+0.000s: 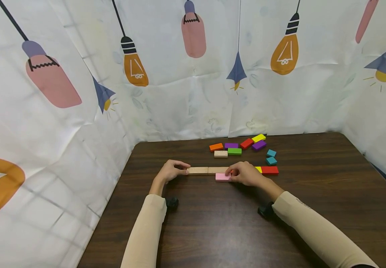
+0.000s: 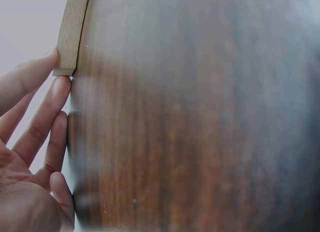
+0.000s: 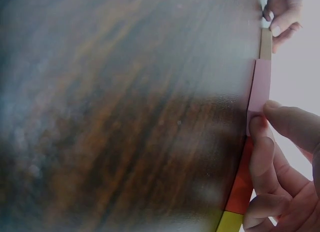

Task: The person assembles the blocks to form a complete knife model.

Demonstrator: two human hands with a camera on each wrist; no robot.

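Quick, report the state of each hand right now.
Left hand: open, touching the left end of the leftmost wooden block.
Right hand: closed, holding the pink block by its right end.

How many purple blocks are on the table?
2. One purple block is behind the green block; the other is in front of a yellow block. The right hand partly covers the row, maybe hiding more.

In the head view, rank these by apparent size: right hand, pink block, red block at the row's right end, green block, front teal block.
Largest to smallest:
1. Right hand
2. Pink block and red block: too close to rank; the hand partly covers the pink one
3. Green block
4. Front teal block
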